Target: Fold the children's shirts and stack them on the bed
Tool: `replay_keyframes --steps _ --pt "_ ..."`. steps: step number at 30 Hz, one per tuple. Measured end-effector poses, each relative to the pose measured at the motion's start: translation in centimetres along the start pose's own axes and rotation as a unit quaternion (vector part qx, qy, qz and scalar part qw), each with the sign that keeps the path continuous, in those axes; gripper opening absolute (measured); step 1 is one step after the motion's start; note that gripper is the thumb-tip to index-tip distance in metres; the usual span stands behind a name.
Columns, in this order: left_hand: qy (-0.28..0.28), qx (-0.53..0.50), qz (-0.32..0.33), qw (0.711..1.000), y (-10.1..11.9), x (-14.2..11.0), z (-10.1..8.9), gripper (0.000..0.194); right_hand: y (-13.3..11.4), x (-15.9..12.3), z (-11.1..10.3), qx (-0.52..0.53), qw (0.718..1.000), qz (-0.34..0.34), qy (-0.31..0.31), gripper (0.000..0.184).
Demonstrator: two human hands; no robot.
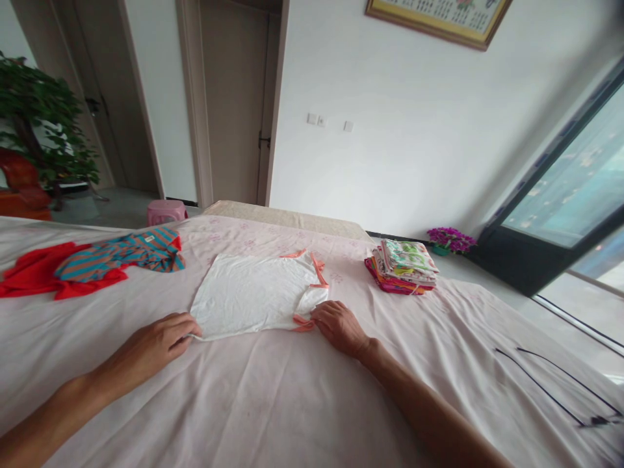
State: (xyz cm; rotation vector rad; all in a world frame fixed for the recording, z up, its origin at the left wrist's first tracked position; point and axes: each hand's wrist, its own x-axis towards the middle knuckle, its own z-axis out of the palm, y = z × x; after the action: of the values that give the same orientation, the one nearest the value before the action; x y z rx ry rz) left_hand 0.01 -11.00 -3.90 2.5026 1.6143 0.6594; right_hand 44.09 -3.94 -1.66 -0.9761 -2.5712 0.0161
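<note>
A small white shirt (248, 292) with orange trim lies spread flat on the pale pink bedsheet (234, 409), its neck end toward the right. My left hand (168, 335) pinches the shirt's near left corner at the hem. At the near right, my right hand (338, 325) is closed on the shirt's edge beside the orange trim; its fingertips are partly hidden. Both hands rest low against the sheet.
Left of the shirt lie a red garment (29, 270) and a blue-and-orange striped garment (121, 257). A stack of folded clothes (402, 266) stands to the right. Glasses (560, 390) lie near the right edge. A pink stool (166, 212) is beyond the bed.
</note>
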Motion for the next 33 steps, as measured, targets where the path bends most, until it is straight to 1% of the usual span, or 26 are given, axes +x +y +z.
replay_keyframes --steps 1,3,6,9,12,14,16,19,22,25,27,28,29,31,33 --pt "-0.003 -0.018 -0.01 1.0 -0.3 0.2 0.1 0.019 0.2 0.2 0.2 0.011 1.0 0.003 0.012 0.019" --pt "-0.017 -0.073 -0.05 0.996 -0.9 0.9 0.0 0.021 0.6 0.9 0.4 0.039 0.998 0.021 0.04 0.021" --pt "0.005 -0.14 -0.14 0.98 -1.6 2.9 -0.4 0.029 1.1 2.9 0.6 0.1 0.989 0.091 0.067 0.027" --pt "0.047 -0.168 -0.198 0.964 -2.2 5.8 -0.4 0.033 2.1 5.7 1.1 0.143 0.968 0.185 0.096 0.03" --pt "0.111 -0.153 -0.246 0.951 -2.9 9.1 0.4 0.032 3.6 8.5 2.1 0.119 0.951 0.258 0.12 0.031" --pt "0.126 -0.11 -0.279 0.946 -3.3 10.9 1.2 0.03 4.7 9.9 2.9 0.079 0.947 0.295 0.103 0.032" --pt "0.109 -0.061 -0.301 0.945 -3.7 12.2 1.8 0.03 5.5 10.7 3.6 0.033 0.943 0.324 0.067 0.035" --pt "0.088 -0.011 -0.312 0.946 -3.9 13.1 2.4 0.032 6.1 11.1 4.3 -0.021 0.937 0.349 0.013 0.038" --pt "0.071 0.035 -0.308 0.948 -4.0 13.1 2.6 0.035 6.2 11.1 4.5 -0.052 0.931 0.362 -0.013 0.037" --pt "0.044 0.092 -0.314 0.944 -4.1 12.8 2.7 0.039 6.3 11.0 4.2 -0.061 0.93 0.363 -0.012 0.031" --pt "0.057 0.133 -0.305 0.941 -4.2 12.3 2.5 0.041 6.3 10.6 3.8 -0.063 0.931 0.36 0.005 0.029" --pt "0.074 0.152 -0.286 0.943 -4.2 12.0 2.4 0.041 6.3 10.3 3.4 -0.065 0.933 0.352 0.021 0.028" --pt "0.094 0.165 -0.253 0.949 -4.1 11.5 2.1 0.039 6.3 9.8 3.1 -0.068 0.939 0.336 0.037 0.027" --pt "0.127 0.162 -0.15 0.967 -3.8 10.5 1.5 0.035 6.1 8.4 2.3 -0.07 0.958 0.271 0.056 0.025" --pt "0.123 0.128 -0.03 0.984 -3.4 9.3 1.0 0.03 5.7 6.7 1.5 -0.065 0.98 0.185 0.045 0.023"
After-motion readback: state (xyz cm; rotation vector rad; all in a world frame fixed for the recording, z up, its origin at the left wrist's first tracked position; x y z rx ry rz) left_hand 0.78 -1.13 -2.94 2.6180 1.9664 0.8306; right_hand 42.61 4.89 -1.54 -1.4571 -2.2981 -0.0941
